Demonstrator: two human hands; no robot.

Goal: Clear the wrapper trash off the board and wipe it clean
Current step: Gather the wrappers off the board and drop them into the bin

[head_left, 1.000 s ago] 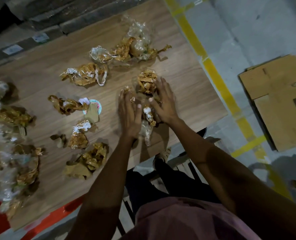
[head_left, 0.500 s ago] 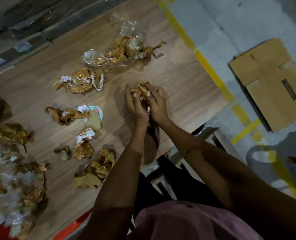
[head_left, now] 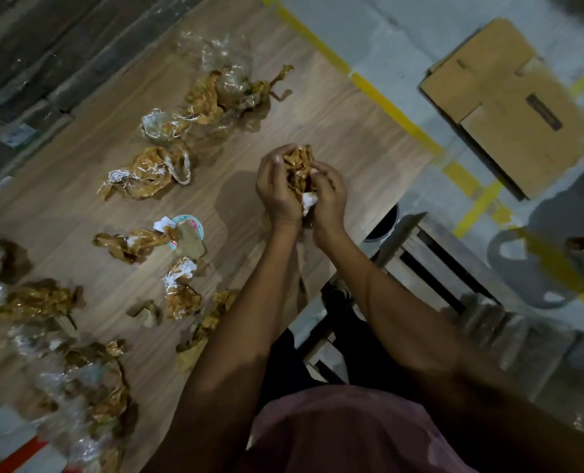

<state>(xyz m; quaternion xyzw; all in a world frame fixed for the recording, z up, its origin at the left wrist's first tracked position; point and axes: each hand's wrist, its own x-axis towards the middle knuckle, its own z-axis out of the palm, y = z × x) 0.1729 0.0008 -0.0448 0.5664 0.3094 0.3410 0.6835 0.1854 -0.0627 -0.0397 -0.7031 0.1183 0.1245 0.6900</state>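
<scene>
Both hands, left hand (head_left: 277, 192) and right hand (head_left: 330, 196), curl together around a crumpled wad of brown wrappers (head_left: 299, 165) with a white scrap, at centre frame above the tabletop (head_left: 335, 131). More wrapper trash (head_left: 147, 172) litters the left half. No writing is legible.

Warehouse: taped concrete floor (head_left: 420, 63), carton (head_left: 509, 107)
</scene>
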